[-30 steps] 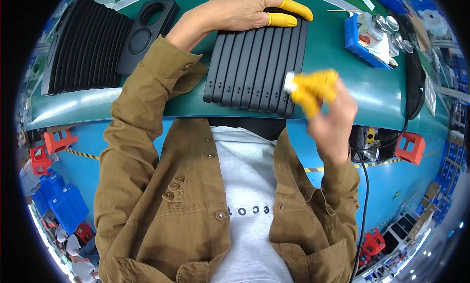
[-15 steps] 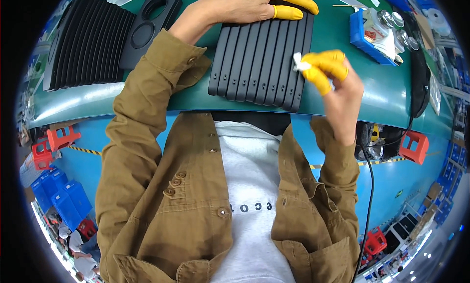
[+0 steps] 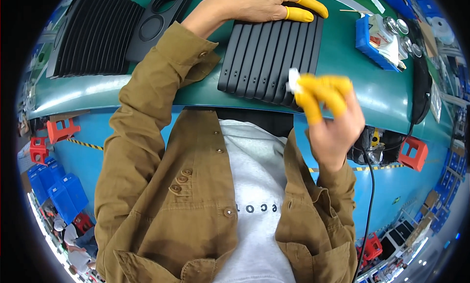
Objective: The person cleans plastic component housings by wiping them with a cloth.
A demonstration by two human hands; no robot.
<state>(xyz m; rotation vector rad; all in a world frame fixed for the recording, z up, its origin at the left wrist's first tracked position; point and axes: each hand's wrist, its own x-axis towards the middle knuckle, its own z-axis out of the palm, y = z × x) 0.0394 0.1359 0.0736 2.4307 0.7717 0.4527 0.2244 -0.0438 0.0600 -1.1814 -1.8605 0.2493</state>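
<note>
A row of slim black panels (image 3: pixel 264 58) leans edge to edge on the green table in front of me, with small paired holes along their near ends. Across the far ends lies my left hand (image 3: pixel 262 5), its yellow-cot fingers stretched out over the far right corner; its thumb is hidden. My right hand (image 3: pixel 335 114), blurred by motion, wears yellow finger cots too. It pinches a small white wipe (image 3: pixel 293 81) at the near right end of the row. Whether the wipe touches a panel I cannot tell.
At the left stand another row of black panels (image 3: pixel 98 35) and a black plate with two round shapes (image 3: pixel 157 23). A blue tray (image 3: pixel 374 48) with bottles and metal-capped containers sits at the right, near a black pouch (image 3: pixel 421 87). A black cable (image 3: pixel 370 195) hangs off the table edge.
My right hand has moved down toward me with the wipe, from mid-panel to the near ends. My left hand stays on the far ends; the whole view has shifted slightly.
</note>
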